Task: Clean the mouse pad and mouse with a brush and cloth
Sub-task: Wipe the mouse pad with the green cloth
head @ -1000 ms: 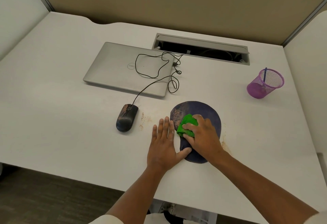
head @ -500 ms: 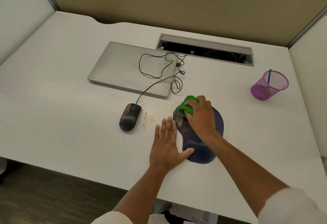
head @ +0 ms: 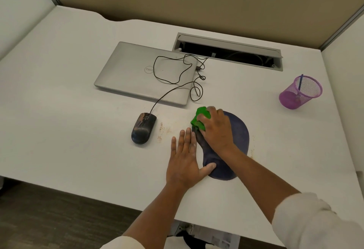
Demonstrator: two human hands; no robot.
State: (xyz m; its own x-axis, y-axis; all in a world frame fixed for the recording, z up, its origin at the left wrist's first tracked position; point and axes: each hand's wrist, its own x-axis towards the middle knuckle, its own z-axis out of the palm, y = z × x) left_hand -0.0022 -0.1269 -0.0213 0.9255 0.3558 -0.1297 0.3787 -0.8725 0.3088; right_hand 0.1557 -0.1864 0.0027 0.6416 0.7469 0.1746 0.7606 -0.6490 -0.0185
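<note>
1. Right hand (head: 217, 128) has its fingers curled over a bunched green cloth (head: 199, 119), pressing it down at the far-left edge of the dark blue mouse pad (head: 239, 136). Grip looks tight so the cloth doesn't slip while wiping.
2. Left hand (head: 185, 158) lies flat on the desk (head: 59, 130) just beside the pad, fingers straight and close together, holding nothing. Its thumb rests on the pad's near lobe, probably pinning the pad so it doesn't slide under the wipe.
3. Mouse (head: 143, 127) sits left of the pad, apart from both hands, with smudges on its shell. Looks not yet cleaned.
4. Brownish crumbs (head: 162, 130) lie scattered on the desk between mouse and pad, a few more along the pad's right edge.
5. Mouse cable (head: 173, 89) runs over the closed laptop (head: 141, 75) lid in loose loops, out of the wiping path.
6. Purple mesh cup (head: 300, 93) stands far right with a thin blue stick in it. Can't tell if that is the brush.
7. Judgement: pad wipe in progress, mouse remains.
</note>
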